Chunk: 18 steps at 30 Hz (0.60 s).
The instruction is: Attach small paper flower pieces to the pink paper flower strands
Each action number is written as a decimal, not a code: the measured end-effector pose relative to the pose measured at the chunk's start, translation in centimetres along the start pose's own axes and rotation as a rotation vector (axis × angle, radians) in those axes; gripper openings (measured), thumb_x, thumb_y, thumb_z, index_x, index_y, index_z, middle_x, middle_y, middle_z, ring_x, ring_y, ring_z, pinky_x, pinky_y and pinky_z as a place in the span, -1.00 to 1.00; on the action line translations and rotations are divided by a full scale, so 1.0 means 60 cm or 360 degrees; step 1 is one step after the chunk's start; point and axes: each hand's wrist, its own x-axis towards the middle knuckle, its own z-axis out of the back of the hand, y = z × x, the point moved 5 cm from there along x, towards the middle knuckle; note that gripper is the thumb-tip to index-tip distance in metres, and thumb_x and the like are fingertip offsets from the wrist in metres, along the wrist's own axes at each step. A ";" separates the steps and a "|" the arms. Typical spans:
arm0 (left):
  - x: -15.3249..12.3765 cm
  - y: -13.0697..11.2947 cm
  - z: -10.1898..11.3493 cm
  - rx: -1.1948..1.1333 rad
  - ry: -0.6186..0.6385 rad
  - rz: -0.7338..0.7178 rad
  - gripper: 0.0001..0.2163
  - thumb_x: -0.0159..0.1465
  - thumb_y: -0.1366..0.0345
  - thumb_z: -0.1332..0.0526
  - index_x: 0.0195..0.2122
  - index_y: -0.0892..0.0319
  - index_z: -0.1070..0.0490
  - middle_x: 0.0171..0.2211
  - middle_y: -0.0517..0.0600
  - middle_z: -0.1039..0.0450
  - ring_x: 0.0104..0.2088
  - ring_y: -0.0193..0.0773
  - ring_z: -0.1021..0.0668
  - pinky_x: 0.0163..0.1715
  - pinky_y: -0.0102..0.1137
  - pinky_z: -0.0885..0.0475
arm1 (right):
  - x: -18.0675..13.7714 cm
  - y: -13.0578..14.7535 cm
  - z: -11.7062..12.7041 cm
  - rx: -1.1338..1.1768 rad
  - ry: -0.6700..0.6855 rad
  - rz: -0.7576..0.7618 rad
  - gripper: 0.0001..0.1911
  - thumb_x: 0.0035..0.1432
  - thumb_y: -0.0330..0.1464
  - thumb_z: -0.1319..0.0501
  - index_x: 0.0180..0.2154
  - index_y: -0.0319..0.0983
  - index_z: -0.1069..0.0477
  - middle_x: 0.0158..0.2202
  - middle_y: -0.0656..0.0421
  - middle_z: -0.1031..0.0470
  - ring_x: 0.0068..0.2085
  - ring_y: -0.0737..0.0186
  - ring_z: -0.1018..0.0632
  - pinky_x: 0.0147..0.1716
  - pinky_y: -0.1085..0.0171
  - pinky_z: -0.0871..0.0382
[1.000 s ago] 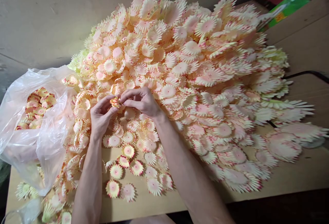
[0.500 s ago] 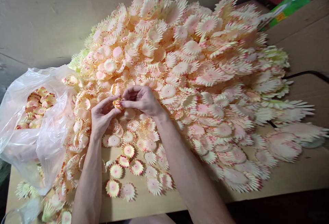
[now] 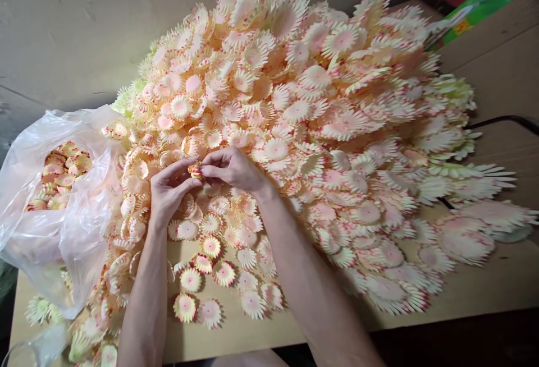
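Observation:
Between the fingertips of both hands is a small flower piece (image 3: pixel 195 171), yellow with red tips, its petals curled up. My left hand (image 3: pixel 170 187) pinches it from the left with thumb and fingers. From the right, my right hand (image 3: pixel 231 169) grips its other side between thumb and forefinger. Around and behind the hands spreads a big heap of pale cream and pink flower pieces (image 3: pixel 295 111) with fringed edges. Below them, smaller loose flower pieces (image 3: pixel 224 273) lie flat on the table (image 3: pixel 236 336).
At the left a clear plastic bag (image 3: pixel 84 232) holds curled red-and-yellow flower pieces (image 3: pixel 65 168). A wall (image 3: pixel 63 30) stands behind the heap. To the right are cardboard (image 3: pixel 501 47), a green packet (image 3: pixel 475 16) and a black cable (image 3: pixel 514 121).
The right hand's fingers have drawn closer in around the small flower piece, and it has turned slightly. Both hands have shifted a little; the heap is unchanged.

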 end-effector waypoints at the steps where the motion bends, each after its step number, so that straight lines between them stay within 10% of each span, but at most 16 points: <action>1: 0.000 0.001 0.000 -0.0004 0.0003 0.0005 -0.64 -0.02 0.32 -0.52 -0.16 0.11 -0.62 -0.07 0.06 -0.63 -0.15 -0.20 -0.66 -0.14 -0.38 -0.58 | 0.000 0.001 0.000 -0.0005 -0.0011 0.0012 -0.75 0.06 -0.26 -0.34 -0.52 -0.30 -0.46 -0.62 0.25 -0.44 -0.59 0.45 -0.39 -0.61 0.43 -0.23; 18: 0.003 0.015 0.012 -0.0159 -0.0128 -0.0022 -0.70 0.11 0.14 -0.44 -0.15 0.08 -0.54 -0.19 0.01 -0.64 -0.30 -0.28 -0.65 -0.27 -0.40 -0.57 | 0.001 0.002 -0.013 0.0329 0.0098 -0.0020 -0.71 -0.11 -0.20 -0.46 -0.49 -0.28 -0.49 -0.54 0.20 -0.60 -0.48 0.28 -0.61 -0.42 0.32 -0.54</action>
